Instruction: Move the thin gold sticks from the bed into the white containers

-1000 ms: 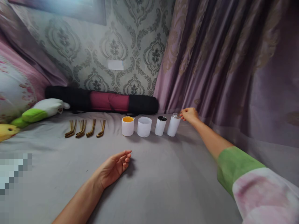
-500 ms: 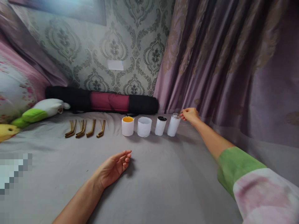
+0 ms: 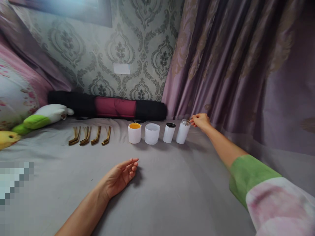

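Note:
My right hand (image 3: 200,121) pinches a thin brown stick (image 3: 189,120) at the mouth of the rightmost white-wrapped jar (image 3: 183,132). Its lower end is hard to make out. Left of that jar stand a narrow white-wrapped can with a dark rim (image 3: 169,133), a wide whitish tub (image 3: 152,135) and a white-wrapped tub with an orange inside (image 3: 134,135). My left hand (image 3: 120,177) rests on the grey sheet in front of the tubs, palm sideways, fingers loosely curled and holding nothing. Farther left lie several small bundles of bent golden-brown sticks (image 3: 85,137).
A long black and maroon roll (image 3: 115,107) lies along the wall behind the containers. Purple curtains (image 3: 221,65) hang at the right, close behind my right hand. A green and white plush toy (image 3: 39,118) sits at the left. The grey sheet (image 3: 172,196) covers the surface.

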{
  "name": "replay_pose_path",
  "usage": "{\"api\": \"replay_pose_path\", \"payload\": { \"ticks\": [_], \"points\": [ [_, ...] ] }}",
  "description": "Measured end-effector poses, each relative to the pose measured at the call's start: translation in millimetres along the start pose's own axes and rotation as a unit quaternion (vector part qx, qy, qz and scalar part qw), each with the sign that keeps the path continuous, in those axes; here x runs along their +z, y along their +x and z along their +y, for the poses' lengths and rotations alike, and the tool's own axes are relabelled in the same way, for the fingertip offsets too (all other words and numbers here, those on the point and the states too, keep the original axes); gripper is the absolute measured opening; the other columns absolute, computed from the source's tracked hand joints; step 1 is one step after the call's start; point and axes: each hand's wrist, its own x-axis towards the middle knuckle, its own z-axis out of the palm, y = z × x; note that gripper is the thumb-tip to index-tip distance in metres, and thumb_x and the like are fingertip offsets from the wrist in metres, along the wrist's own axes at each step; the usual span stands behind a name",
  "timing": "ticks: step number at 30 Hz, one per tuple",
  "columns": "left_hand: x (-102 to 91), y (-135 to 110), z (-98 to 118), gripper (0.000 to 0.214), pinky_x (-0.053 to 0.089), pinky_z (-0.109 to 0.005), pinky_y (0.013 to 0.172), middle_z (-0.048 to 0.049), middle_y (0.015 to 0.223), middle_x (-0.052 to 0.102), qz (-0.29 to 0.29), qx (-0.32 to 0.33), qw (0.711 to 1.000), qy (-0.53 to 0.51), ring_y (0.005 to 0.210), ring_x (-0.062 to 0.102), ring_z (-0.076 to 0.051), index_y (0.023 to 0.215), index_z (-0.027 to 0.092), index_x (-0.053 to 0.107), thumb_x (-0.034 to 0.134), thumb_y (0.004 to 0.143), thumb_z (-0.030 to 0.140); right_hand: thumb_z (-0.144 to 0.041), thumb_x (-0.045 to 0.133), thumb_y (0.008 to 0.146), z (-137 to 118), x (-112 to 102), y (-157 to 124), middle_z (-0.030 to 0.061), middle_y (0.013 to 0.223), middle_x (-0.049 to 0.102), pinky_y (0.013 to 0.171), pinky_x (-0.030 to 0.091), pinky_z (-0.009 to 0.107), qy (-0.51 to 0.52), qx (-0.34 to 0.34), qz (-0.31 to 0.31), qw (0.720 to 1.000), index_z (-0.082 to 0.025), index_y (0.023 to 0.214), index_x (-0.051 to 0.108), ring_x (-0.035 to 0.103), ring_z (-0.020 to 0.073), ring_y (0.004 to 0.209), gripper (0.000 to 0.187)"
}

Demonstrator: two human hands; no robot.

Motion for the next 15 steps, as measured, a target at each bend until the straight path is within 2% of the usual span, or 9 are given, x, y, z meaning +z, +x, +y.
{"api": "replay_pose_path", "payload": {
  "ticks": [15],
  "points": [
    [-0.3,0.4,0.7,0.018,0.046,-0.016,0.047,-0.0053,0.074,0.055,0.002,-0.002,1.0,-0.003,0.056,0.051,-0.006,0.088,0.006,0.056,0.056,0.07,0.009,-0.025,0.05,0.075,4.1,-6.8,-1.4,0.0079,0.068,0.065,0.031,0.039,0.014,0.016,-0.022,0.031,0.999,-0.011,0.072,0.06,0.053,0.006,0.038,0.017]
  ]
}}
